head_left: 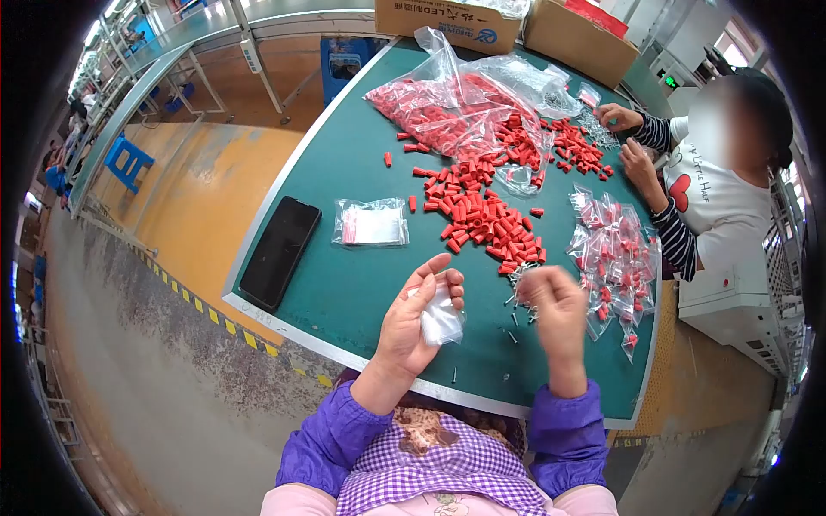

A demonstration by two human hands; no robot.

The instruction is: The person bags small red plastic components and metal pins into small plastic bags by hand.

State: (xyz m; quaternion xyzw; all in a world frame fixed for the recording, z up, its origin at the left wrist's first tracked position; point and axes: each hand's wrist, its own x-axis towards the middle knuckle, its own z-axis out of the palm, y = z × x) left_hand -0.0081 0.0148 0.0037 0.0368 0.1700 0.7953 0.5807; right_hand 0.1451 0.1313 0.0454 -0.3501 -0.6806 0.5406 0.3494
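My left hand (404, 331) is closed around a small clear plastic zip bag (442, 318), thumb on top, near the table's front edge. My right hand (555, 311) is over a small pile of metal screws (521, 277), with its fingers curled together and slightly blurred; whatever is between the fingertips is hidden. Just beyond the screws lies a heap of red tapered plastic caps (482, 215). To the right of my right hand are several filled zip bags (613, 254) with red caps inside. A stack of flat zip bags (372, 224) lies beyond my left hand.
A black phone (280, 251) lies at the table's left edge. A large bag of red caps (430, 103) and cardboard boxes (447, 21) are at the far end. Across on the right, a co-worker (718, 163) has both hands near more screws (594, 129).
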